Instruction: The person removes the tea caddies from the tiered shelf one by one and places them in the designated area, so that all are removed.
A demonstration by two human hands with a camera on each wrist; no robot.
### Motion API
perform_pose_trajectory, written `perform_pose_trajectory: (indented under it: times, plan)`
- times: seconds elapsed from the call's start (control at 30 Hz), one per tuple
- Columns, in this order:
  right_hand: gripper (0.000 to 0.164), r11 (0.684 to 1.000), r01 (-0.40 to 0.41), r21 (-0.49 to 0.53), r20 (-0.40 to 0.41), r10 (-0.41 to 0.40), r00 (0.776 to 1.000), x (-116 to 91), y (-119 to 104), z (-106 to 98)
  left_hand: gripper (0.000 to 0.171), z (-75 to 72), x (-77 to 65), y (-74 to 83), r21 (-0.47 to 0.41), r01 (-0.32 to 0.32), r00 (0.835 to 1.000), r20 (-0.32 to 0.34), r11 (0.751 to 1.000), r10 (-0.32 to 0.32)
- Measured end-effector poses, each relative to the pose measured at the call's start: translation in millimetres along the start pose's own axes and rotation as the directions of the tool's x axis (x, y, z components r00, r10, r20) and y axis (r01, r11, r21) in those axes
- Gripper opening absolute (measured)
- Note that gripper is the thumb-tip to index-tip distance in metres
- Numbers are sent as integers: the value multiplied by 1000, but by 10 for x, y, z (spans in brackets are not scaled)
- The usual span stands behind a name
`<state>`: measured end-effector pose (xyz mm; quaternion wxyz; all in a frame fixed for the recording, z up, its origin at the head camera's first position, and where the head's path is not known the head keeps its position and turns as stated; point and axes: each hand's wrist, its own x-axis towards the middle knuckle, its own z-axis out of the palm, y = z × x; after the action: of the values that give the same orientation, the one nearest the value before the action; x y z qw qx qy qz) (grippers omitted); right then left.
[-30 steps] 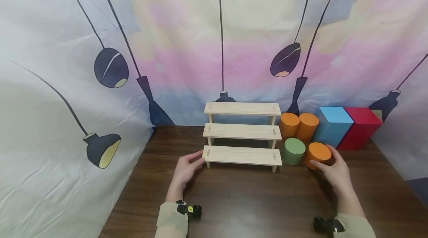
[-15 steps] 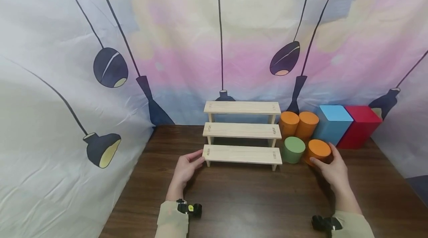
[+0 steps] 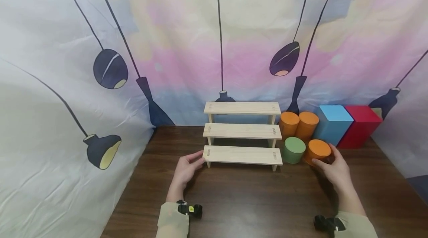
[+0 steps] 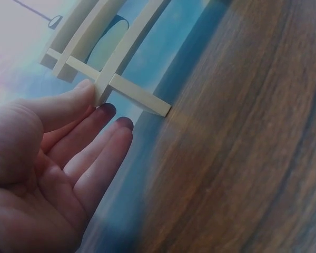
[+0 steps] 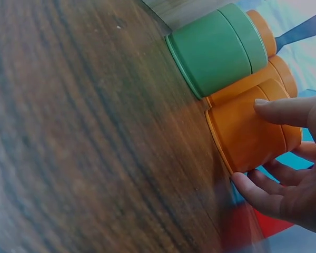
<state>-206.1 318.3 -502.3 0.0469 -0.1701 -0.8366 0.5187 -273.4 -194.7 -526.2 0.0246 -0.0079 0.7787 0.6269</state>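
Note:
A pale wooden three-step stand (image 3: pixel 242 131) stands on the table in the head view. My left hand (image 3: pixel 185 171) pinches the left end of its lowest step, the thumb (image 4: pixel 76 100) on the edge and fingers below it. To the right of the stand my right hand (image 3: pixel 337 173) grips a short orange canister (image 3: pixel 318 149), the thumb on its near side and the fingers round its right side. In the right wrist view, the orange canister (image 5: pixel 247 129) stands upright on the table. Close on its left is a green canister (image 5: pixel 216 52) of similar size.
Two orange canisters (image 3: pixel 289 123) stand behind the green one, beside the stand's right end. A light blue box (image 3: pixel 332 126) and a red box (image 3: pixel 361 126) sit at the back right. A printed cloth (image 3: pixel 187 63) hangs behind the dark wood table (image 3: pixel 254 201).
My right hand has shifted the held orange canister slightly back, more level with the green one. My left hand and the stand have kept their places.

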Motion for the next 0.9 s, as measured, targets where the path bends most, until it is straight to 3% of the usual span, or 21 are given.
perform_pose_trajectory:
  times: [0.57, 0.9]
  plan:
    - [100, 1000, 2, -11, 35, -2, 999, 22, 20, -40, 35, 6, 20, -5, 10, 4, 1000, -2, 1000, -4]
    - [106, 999, -7, -45, 48, 9, 999, -6, -16, -175, 34, -5, 2, -9, 4, 2, 1000, 6, 1000, -2]
